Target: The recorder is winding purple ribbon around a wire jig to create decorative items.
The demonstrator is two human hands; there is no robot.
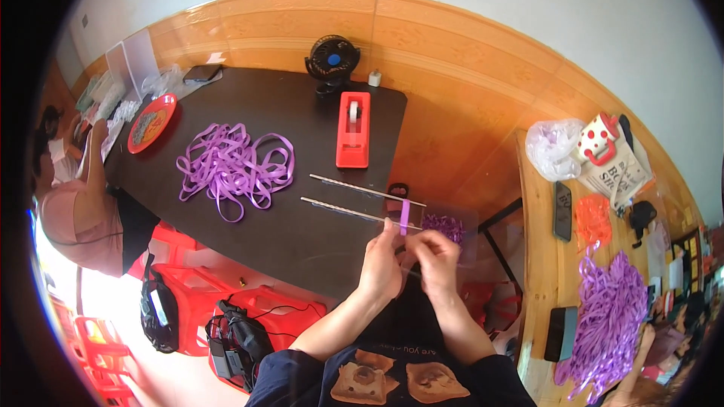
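Observation:
Two thin pale rods (354,183) lie side by side across the dark table's right part, their ends reaching past its edge. A band of purple ribbon (405,216) is wrapped around both rods near those ends. My left hand (381,265) is closed at the nearer rod, its thumb on it just left of the ribbon; its other fingers are mostly hidden. My right hand (435,260) is closed in a pinch just below the band, fingertips slightly blurred. The ribbon's lower end seems to run into that pinch.
On the dark table (302,245) are a purple ribbon heap (234,166), red tape dispenser (353,132), black fan (332,60) and red plate (153,122). A wooden table (539,279) at right bears more ribbon (607,316) and phones. Another person (83,211) sits left.

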